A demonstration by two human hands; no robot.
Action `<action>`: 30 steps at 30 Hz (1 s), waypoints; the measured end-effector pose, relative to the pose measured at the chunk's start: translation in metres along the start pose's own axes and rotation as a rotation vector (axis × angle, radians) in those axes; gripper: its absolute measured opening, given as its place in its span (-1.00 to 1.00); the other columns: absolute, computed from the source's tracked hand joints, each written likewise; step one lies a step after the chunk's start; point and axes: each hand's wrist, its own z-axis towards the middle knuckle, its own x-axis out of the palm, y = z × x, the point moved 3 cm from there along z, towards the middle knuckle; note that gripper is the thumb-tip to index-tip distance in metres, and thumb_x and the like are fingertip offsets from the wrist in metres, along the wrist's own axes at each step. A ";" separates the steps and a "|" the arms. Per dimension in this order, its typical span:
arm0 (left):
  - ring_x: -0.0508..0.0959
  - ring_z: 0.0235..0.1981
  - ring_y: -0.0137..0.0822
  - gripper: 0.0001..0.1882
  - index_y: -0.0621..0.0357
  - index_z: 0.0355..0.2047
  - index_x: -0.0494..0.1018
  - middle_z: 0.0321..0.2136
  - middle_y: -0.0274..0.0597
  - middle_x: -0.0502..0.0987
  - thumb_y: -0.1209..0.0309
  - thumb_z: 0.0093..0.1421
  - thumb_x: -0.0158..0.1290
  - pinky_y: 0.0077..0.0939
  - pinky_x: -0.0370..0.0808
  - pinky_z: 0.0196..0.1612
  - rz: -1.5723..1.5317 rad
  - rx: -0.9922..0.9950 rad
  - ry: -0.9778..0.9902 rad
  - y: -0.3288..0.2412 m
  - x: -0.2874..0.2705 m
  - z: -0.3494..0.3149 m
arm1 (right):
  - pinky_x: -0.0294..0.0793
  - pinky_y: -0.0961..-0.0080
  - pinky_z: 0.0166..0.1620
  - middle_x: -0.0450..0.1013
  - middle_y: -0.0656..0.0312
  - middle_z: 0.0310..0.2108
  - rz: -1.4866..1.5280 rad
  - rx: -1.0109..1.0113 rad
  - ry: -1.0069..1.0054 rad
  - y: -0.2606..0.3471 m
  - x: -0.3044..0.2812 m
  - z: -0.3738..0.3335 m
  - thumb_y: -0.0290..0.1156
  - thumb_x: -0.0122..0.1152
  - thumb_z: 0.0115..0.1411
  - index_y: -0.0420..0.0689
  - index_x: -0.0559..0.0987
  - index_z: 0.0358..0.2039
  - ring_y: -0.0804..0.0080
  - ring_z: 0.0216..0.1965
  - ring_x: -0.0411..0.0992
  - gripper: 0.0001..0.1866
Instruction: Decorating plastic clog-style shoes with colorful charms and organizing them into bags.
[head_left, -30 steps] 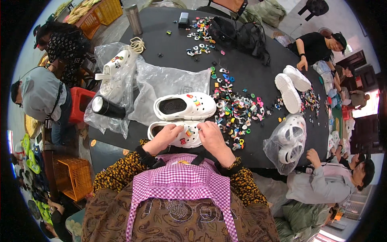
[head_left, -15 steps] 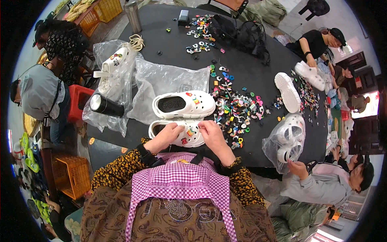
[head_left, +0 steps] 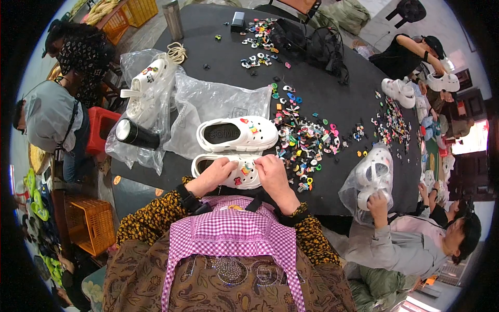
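white clog [head_left: 251, 182] in the pinch of both hands [head_left: 211, 176] [head_left: 273, 174], second clog [head_left: 262, 139] just beyond, loose charms [head_left: 304, 143] alongside

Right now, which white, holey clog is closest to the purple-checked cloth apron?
The white, rounded clog held by the left hand and right hand; the matching white clog lies just beyond it, others farther away.
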 end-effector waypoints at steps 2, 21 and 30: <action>0.38 -0.52 -0.47 -0.60 0.44 -0.38 0.44 -0.55 -0.20 0.44 0.23 0.18 -0.09 -0.56 0.33 -0.49 -0.013 -0.018 -0.002 0.003 0.000 0.001 | 0.29 0.29 -0.23 0.38 0.16 -0.48 -0.028 -0.027 0.001 0.002 0.000 0.000 -0.50 0.14 0.02 -0.14 0.47 -0.47 0.19 -0.36 0.36 -0.95; 0.33 -0.57 -0.53 -0.66 0.38 -0.34 0.44 -0.58 -0.32 0.41 0.27 0.19 -0.09 -0.62 0.27 -0.55 -0.166 -0.118 0.071 0.009 0.003 0.004 | 0.24 0.32 -0.16 0.35 0.17 -0.29 -0.325 -0.103 0.286 0.023 0.003 -0.016 -0.52 0.01 -0.05 -0.27 0.46 -0.12 0.25 -0.18 0.30 -0.60; 0.34 -0.56 -0.53 -0.67 0.43 -0.39 0.45 -0.58 -0.32 0.42 0.32 0.19 -0.11 -0.56 0.30 -0.51 -0.041 -0.014 0.098 0.009 0.001 0.007 | 0.19 0.33 -0.18 0.35 0.19 -0.33 -0.438 -0.101 0.361 0.023 0.017 -0.009 -0.46 -0.03 0.02 -0.22 0.49 -0.23 0.29 -0.22 0.30 -0.72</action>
